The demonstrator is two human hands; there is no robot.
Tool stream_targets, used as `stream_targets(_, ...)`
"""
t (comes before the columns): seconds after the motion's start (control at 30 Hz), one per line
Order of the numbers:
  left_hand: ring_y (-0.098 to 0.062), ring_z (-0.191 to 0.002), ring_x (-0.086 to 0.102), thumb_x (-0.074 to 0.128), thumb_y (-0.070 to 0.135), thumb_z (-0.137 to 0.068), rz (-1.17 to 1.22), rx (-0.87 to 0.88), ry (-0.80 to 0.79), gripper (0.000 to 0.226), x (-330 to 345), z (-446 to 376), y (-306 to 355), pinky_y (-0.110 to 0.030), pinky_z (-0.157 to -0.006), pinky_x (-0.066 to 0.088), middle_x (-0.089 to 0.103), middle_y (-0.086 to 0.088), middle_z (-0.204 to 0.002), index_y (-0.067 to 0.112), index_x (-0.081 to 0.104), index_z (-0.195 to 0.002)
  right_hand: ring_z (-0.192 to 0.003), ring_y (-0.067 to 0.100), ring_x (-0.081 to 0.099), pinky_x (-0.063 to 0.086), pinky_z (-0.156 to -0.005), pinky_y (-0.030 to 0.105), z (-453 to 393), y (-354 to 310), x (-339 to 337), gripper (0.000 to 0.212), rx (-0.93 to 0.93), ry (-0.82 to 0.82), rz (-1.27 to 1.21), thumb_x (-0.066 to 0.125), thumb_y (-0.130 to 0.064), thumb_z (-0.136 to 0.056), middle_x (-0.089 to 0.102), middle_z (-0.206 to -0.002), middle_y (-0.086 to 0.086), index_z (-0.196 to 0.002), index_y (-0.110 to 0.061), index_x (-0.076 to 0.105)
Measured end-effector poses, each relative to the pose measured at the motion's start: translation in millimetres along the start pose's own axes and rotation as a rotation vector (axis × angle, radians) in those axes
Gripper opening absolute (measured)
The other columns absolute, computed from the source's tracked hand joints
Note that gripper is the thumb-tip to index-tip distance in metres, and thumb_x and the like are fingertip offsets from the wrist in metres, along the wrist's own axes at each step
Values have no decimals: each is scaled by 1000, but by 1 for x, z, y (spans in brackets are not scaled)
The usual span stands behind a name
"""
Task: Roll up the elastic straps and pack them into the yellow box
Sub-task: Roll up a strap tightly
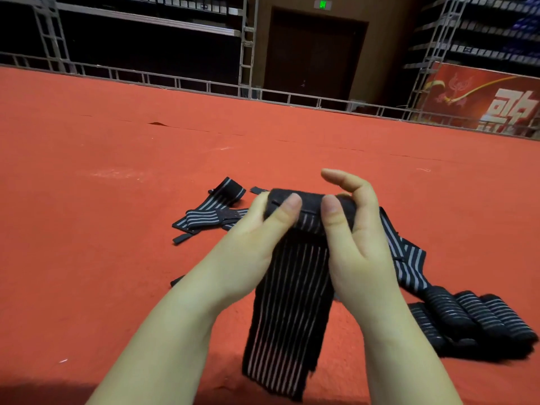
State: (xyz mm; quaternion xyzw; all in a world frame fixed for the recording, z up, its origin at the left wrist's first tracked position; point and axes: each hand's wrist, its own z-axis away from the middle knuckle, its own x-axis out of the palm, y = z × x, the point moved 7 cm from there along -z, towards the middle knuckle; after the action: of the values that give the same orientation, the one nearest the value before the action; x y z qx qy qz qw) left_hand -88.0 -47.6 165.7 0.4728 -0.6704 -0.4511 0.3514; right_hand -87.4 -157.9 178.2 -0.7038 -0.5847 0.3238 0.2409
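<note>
Striped strap (287, 311) in both hands, unlabelled

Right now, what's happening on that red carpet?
A person is rolling up a black striped strap with both bare hands. The left hand and right hand pinch the started roll at its top end, and the rest of the strap hangs down toward the carpet. Several finished rolls lie together at the right. More loose straps lie unrolled beyond the hands. No yellow box is in view.
</note>
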Motion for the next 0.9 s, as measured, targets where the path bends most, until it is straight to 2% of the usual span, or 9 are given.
stream_targets(0.13,1,-100,62,49,40,-90,-112,107,56,28,-7,0,6,-15,-85,47,68,14,-104,21,55,-109,-90,-3,57,42,-81,11,5,-4,2,21,-30,15,5,44,-39,-94,56,-97,-29,-114,-35,50)
stream_targets(0.2,-4,-100,61,49,29,-92,-220,181,41,20,-6,1,8,-20,-89,46,66,10,-104,18,52,-108,-90,5,64,48,-82,21,3,11,0,35,162,96,-162,43,-55,-87,67,-94,-16,-99,-29,63)
stream_targets(0.27,-10,-102,58,49,23,-90,-359,243,-3,20,-1,2,9,-27,-93,45,63,7,-104,22,49,-111,-90,17,69,53,-88,35,6,35,4,61,451,62,-299,43,-71,-76,74,-89,-1,-85,-19,74)
stream_targets(0.37,-5,-102,54,48,15,-90,-464,298,-26,26,2,4,10,-17,-90,41,56,16,-106,31,47,-110,-96,29,69,46,-99,52,11,49,9,70,674,-42,-403,53,-74,-65,73,-97,13,-91,-13,76)
stream_targets(0.43,1,-102,53,49,18,-89,-460,263,-31,30,0,5,5,-12,-89,38,54,23,-106,36,44,-112,-99,30,68,44,-100,54,10,48,8,60,649,-75,-388,56,-64,-70,73,-99,14,-94,-12,75)
stream_targets(0.53,3,-105,56,59,42,-80,-236,106,-48,40,-3,4,-7,-17,-93,42,58,24,-105,37,40,-114,-100,28,66,46,-97,52,3,37,1,42,430,-53,-289,56,-52,-79,71,-99,11,-92,-14,69)
stream_targets(0.67,9,-94,62,53,62,-80,-40,19,27,47,-6,3,-3,-10,-77,47,68,23,-96,25,55,-109,-89,5,61,47,-82,25,3,6,2,17,68,-56,-98,53,-40,-88,63,-92,-15,-100,-30,57)
stream_targets(0.77,7,-80,61,55,45,-84,-43,83,55,29,-10,2,5,-8,-68,45,67,18,-82,20,56,-99,-83,6,60,48,-78,29,6,3,3,23,40,-18,-69,48,-49,-84,62,-86,-14,-95,-30,56)
stream_targets(0.9,5,-82,51,55,26,-85,-432,264,-15,17,-1,6,15,-10,-78,39,53,19,-88,27,47,-100,-72,38,61,51,-71,45,7,27,2,74,405,69,-230,46,-77,-66,58,-73,24,-72,-4,59)
